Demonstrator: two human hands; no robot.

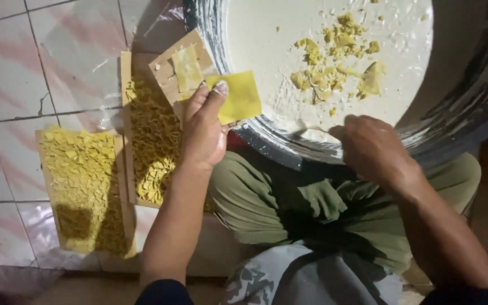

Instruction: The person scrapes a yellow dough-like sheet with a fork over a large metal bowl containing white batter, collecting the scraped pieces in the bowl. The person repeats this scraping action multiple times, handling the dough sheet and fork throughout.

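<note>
left hand [204,133]: thumb and fingers pinch a yellow sheet [239,97] over the pan [266,135] rim | right hand [371,148]: curled at pan edge, grip unclear | sheet: looks thin, light, soft, may tear; hold by a corner | trays [83,189] of yellow bits on floor

Yellow sheet [243,97]: thin, matt, smooth, pliable-looking | basin [481,107]: dark rim, glossy and smeared, pale floury inside | boards [49,169]: matt brown cardboard | floor tiles [7,73]: glossy, glazed | trousers [266,209]: matt olive cloth
</note>
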